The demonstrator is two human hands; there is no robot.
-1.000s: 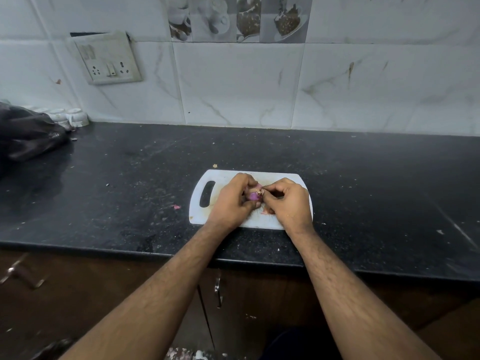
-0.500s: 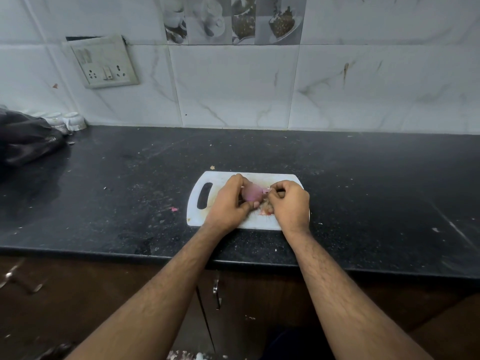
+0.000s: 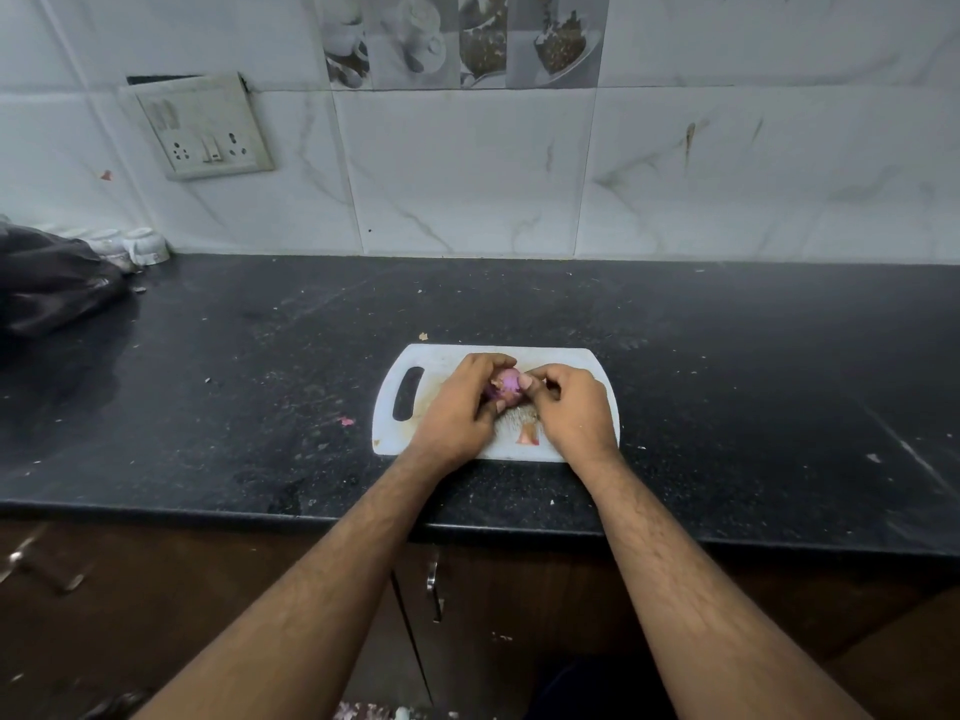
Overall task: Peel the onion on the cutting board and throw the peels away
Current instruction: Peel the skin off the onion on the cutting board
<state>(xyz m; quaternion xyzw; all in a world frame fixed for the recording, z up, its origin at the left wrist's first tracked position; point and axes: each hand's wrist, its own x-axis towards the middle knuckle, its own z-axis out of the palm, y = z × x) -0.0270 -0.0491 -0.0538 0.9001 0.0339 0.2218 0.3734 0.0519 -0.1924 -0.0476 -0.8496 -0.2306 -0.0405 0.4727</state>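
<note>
A small purple onion (image 3: 507, 385) is held just above the white cutting board (image 3: 435, 362), which lies on the black counter. My left hand (image 3: 460, 407) wraps around the onion from the left and below. My right hand (image 3: 574, 407) pinches at the onion's right side with thumb and fingertips. A loose pinkish peel piece (image 3: 528, 435) lies on the board between my wrists. Much of the onion is hidden by my fingers.
A pink peel scrap (image 3: 345, 421) lies on the counter (image 3: 208, 407) left of the board. A dark plastic bag (image 3: 49, 283) and small white cups (image 3: 140, 246) sit at the far left by the tiled wall. Cabinet doors with handles (image 3: 432, 589) are below the counter edge.
More of the onion's purple surface shows between my hands than a second ago, and the peel piece on the board is now uncovered. Both hands have stayed over the board.
</note>
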